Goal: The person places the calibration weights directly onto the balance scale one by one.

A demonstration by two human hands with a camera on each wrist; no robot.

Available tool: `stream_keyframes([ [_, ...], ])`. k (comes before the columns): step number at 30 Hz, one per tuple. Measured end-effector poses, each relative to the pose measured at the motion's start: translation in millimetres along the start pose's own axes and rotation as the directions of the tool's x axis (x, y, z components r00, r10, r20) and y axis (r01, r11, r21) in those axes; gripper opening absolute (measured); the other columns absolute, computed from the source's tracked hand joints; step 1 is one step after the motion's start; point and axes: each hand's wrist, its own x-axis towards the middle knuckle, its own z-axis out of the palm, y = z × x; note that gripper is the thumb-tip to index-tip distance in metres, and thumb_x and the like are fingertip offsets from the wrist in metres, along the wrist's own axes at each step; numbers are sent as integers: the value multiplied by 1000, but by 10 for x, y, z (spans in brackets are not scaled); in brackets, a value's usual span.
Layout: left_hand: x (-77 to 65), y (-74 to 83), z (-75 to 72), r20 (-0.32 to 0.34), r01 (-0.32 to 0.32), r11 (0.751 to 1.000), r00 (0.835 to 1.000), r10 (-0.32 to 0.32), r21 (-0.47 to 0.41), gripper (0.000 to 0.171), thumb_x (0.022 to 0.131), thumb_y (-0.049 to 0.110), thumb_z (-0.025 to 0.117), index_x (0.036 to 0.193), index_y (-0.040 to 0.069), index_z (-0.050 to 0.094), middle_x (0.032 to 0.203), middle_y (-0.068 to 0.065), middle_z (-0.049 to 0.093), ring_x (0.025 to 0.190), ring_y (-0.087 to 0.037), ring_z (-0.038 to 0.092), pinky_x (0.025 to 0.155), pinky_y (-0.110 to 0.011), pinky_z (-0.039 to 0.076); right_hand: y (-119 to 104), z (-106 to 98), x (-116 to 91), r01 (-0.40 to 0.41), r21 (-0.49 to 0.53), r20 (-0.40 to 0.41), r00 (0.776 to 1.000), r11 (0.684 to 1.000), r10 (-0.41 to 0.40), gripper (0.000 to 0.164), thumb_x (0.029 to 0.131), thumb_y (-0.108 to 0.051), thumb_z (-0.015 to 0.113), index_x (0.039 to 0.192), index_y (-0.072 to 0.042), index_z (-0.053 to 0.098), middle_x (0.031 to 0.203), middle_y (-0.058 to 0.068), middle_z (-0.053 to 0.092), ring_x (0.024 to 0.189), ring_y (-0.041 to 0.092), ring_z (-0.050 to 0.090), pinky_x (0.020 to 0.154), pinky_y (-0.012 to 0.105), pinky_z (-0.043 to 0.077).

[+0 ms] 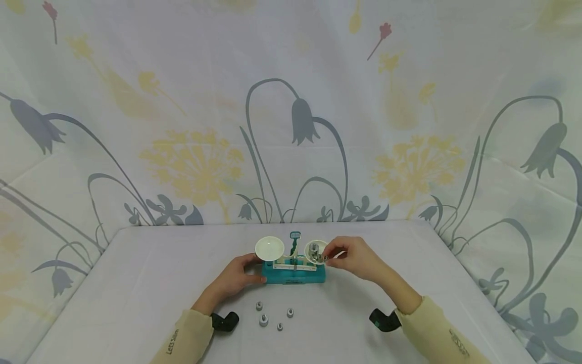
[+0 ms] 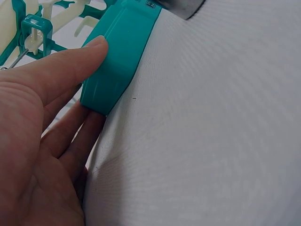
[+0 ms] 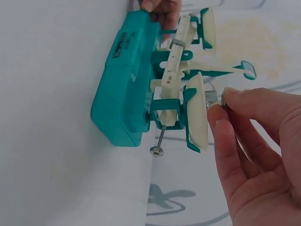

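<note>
A teal balance scale [image 1: 294, 275] with two cream pans stands on the table. My left hand [image 1: 233, 279] grips the left end of its base, thumb on the front face and fingers around the end. The left pan [image 1: 270, 248] holds nothing. On the right pan [image 3: 197, 113] stand a large metal weight [image 1: 313, 248] and some smaller ones, partly hidden. Over that pan's outer edge, my right hand [image 1: 354, 258] pinches a small metal weight [image 3: 223, 99] between thumb and fingertips; most of it is covered.
Several loose metal weights, one of them a larger weight [image 1: 263, 320], stand on the white-covered table [image 1: 136, 303] in front of the scale. A patterned cloth [image 1: 291, 167] hangs behind the table. Dark wrist cameras, including the right one [image 1: 384, 320], jut inward from both sleeves.
</note>
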Motion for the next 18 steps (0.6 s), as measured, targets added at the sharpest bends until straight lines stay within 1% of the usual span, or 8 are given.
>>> stream_keyframes([
  [6, 3, -5, -5, -1, -4, 1000, 1000, 4, 15, 51, 81, 18, 83, 126, 6, 64, 128, -7, 64, 129, -33, 51, 111, -56, 32, 23, -15, 54, 1, -32, 5, 1000, 999, -1, 14, 85, -2, 77, 98, -8, 72, 95, 0, 70, 88, 15, 66, 77, 27, 56],
  [13, 5, -8, -3, -1, 6, 1000, 1000, -6, 27, 52, 81, 20, 83, 127, 5, 63, 128, -8, 64, 129, -34, 50, 111, -57, 31, 29, -56, 117, 10, -58, 7, 1000, 998, -9, 15, 85, -1, 77, 97, -7, 72, 94, -2, 69, 88, 15, 66, 76, 28, 56],
  [18, -3, -14, 5, -4, 11, 1000, 1000, -11, 24, 52, 80, 19, 83, 127, 6, 64, 128, -8, 64, 129, -34, 50, 111, -57, 32, 32, -75, 172, 6, -104, 22, 1000, 995, -4, 15, 85, -1, 77, 97, -8, 72, 94, -3, 69, 88, 14, 65, 76, 27, 56],
])
